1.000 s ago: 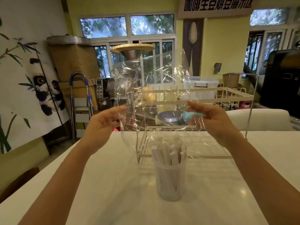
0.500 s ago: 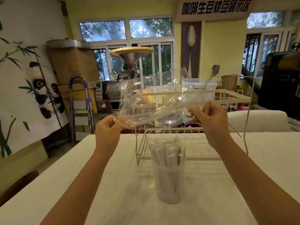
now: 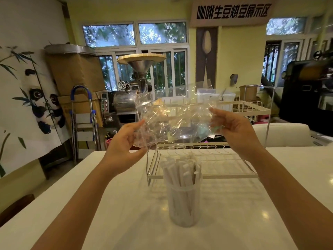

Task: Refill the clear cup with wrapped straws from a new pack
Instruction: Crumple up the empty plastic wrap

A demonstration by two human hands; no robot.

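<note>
The clear cup [image 3: 183, 202] is sitting upright on the white table [image 3: 108, 204], pretty much dead center and closer to the camera than anything else, and it's packed with white paper-wrapped straws [image 3: 180, 170] that are poking out past the rim and fanning a little. Up above it, both hands are holding the empty clear plastic pack [image 3: 173, 120] in the air (it's crumpled and catching a lot of glare, so its exact edges are hard to make out). The left hand [image 3: 124, 141] is gripping the pack's left end, thumb on top and fingers curled underneath, pinching the film. The right hand [image 3: 234, 129] is doing the same on the right end, fingertips closing on the plastic with the palm turned inward. There's a small teal patch showing through the film near the right hand, can't tell what it is. Just behind the cup a white wire rack [image 3: 203, 159] is standing on the table, its lower shelf near the cup and its upper shelf showing through the pack. Further back there's a metal coffee roaster with a big funnel [image 3: 140, 65], a blue-handled step ladder [image 3: 84, 120] and a panda wall hanging [image 3: 41, 105] off to the left.
</note>
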